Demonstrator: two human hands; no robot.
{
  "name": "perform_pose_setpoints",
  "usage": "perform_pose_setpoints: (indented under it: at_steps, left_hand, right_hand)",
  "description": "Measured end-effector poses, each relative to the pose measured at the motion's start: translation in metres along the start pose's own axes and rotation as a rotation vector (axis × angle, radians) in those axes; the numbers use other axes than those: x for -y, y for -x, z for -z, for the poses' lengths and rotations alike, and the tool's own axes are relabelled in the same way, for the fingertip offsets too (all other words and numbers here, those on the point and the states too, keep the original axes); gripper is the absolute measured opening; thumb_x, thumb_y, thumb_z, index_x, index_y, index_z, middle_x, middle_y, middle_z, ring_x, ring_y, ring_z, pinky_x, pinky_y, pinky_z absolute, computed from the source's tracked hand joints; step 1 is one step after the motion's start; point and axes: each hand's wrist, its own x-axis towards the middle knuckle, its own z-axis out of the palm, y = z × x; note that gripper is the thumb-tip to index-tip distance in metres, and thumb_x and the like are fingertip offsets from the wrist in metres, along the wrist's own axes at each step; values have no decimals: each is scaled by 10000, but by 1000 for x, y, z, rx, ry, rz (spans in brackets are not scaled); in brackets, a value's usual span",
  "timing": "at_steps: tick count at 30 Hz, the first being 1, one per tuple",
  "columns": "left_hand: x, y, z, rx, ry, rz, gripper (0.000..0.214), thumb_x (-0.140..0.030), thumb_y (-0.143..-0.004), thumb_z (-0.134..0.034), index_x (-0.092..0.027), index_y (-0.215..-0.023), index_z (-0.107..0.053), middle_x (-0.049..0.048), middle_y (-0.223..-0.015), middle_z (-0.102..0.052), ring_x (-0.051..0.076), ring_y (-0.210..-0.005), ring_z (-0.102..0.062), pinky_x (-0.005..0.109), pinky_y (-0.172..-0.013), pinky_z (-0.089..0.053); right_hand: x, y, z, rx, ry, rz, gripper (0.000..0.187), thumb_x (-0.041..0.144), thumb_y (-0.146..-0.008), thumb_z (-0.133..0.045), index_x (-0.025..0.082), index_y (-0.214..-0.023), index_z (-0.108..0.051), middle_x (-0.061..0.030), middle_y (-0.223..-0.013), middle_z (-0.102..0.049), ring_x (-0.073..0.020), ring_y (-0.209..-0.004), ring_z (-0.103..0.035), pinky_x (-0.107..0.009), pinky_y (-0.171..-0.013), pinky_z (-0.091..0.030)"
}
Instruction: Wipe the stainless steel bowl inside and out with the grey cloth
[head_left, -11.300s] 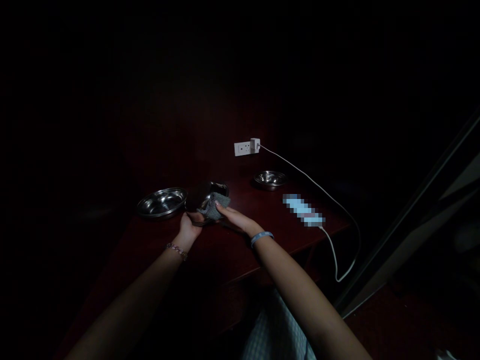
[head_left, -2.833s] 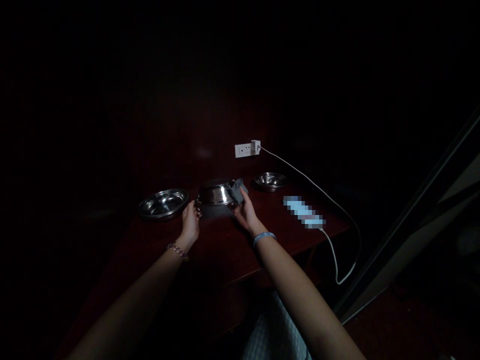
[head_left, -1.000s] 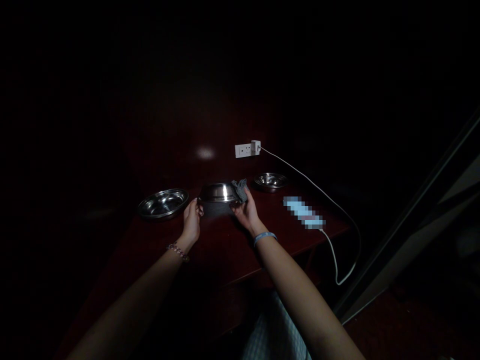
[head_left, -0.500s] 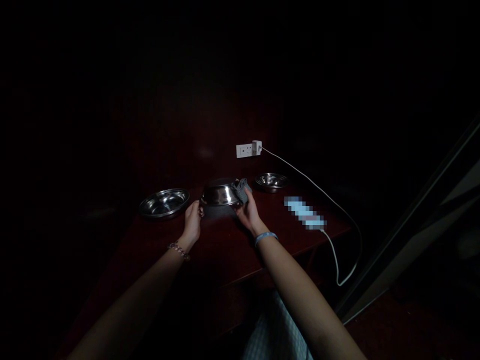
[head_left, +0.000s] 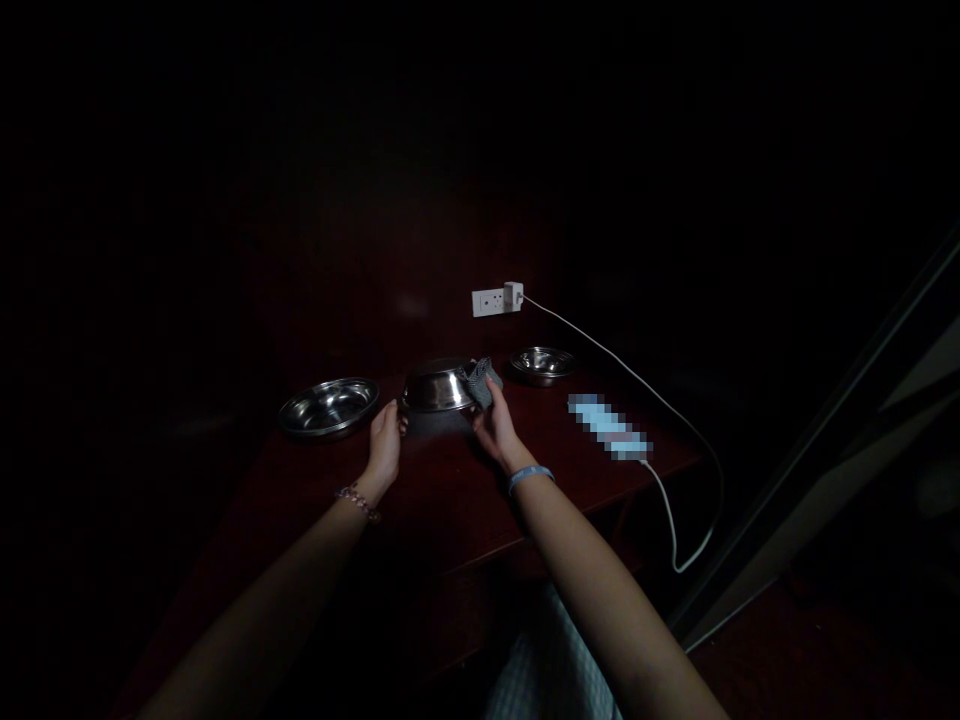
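Observation:
An upturned steel bowl [head_left: 437,387] is held just above the table, its base facing up. My left hand [head_left: 386,437] is closed at the bowl's left rim, thumb up and fingers curled behind. My right hand [head_left: 496,425] presses a grey patterned cloth [head_left: 480,381] against the right side of the bowl, with the thumb over the cloth and the lower fingers near the rim. Those lower fingers are partly hidden in shadow.
A wide steel dish [head_left: 330,408] stands left on the dark red table [head_left: 450,500], and a smaller steel bowl [head_left: 542,365] at the back right. A blurred phone-like device [head_left: 609,426] lies right, its white cable [head_left: 626,365] running to a charger [head_left: 513,296] in the wall socket [head_left: 487,303].
The cloth and my right fingers have shifted slightly on the bowl's side. The bowl and my left hand stay almost in place.

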Motion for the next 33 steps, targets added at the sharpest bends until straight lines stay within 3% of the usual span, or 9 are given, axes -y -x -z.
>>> perform_pose_setpoints:
  at_steps: [9,16,27,33]
  left_hand:
    - [-1,0,0,14,-13,-2,419,-511,-920,-728,-221,-670,-558,-16,-634,-518,127,-593,-444,242,-569,-356]
    - [-1,2,-1,24,20,14,428,-519,-936,-723,-222,-677,-556,-17,-652,-510,120,-588,-444,247,-564,-359]
    - [-3,1,-1,30,10,7,454,-564,-894,-754,-222,-682,-542,-27,-631,-519,115,-578,-442,237,-559,-360]
    - [-3,1,-1,24,-1,11,440,-530,-929,-715,-222,-678,-526,-29,-619,-515,112,-571,-432,233,-558,-356]
  right_hand:
    - [-2,-4,2,-45,-35,4,202,428,-914,-674,282,-1049,-709,-22,-1104,-822,-236,-1175,-734,-369,-873,-645]
    - [-2,-5,4,-23,24,24,309,482,-876,-707,289,-1116,-680,-32,-1141,-813,-245,-1170,-734,-375,-884,-637]
    - [0,-2,1,-38,-42,-1,220,415,-902,-666,290,-1082,-689,-17,-1157,-817,-227,-1212,-726,-359,-886,-641]
    - [-1,-3,2,-30,-16,17,274,447,-892,-688,283,-1110,-687,-29,-1164,-818,-242,-1226,-723,-385,-926,-637]
